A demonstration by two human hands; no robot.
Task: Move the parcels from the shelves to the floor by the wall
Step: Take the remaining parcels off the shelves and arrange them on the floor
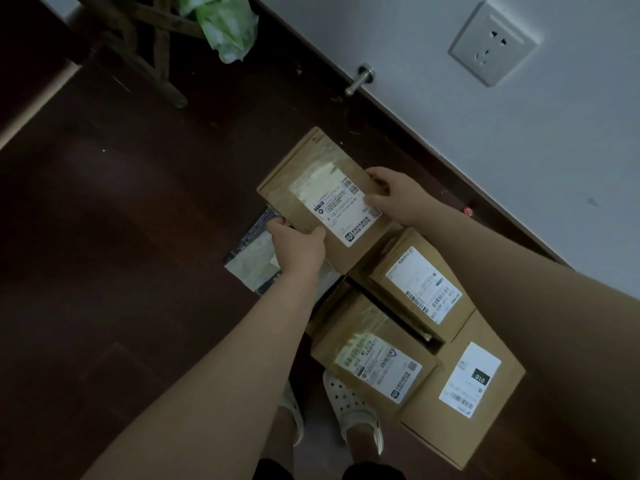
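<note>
Held parcel: a flat brown parcel [311,188], label up, is sitting between both hands above the dark floor [121,237]. Its far corner is pointing up along the wall [519,150].
Left grip: the left grip [298,247] is grasping the parcel's near edge, with the thumb lying on top beside the label and the fingers curling round the side.
Right grip: the right grip [398,195] is grasping the far right edge, with the fingers wrapping over it and the thumb pressing on the label's corner.
Arms: both forearms are reaching forward and down, nearly straight, and the right one is passing above the boxes.
Parcels on the floor: the upper box [419,282] is lying just beside the held parcel, the near box [374,358] by the feet, and the right box [464,393] beside that, all crowding together near the wall.
Mailer: a plastic mailer [249,258] is lying on the floor under the left grip, partly hidden by the held parcel.
Contact: whether the held parcel is resting on anything is not clear.
Edges: the dark skirting [398,109] is running diagonally, with a strip of floor lying between it and the held parcel.
Open room: bare floor is stretching wide to the left.
Far end: a door stop [360,79], stool legs [156,64] and a green bag [225,26] are standing well apart from the parcels.
</note>
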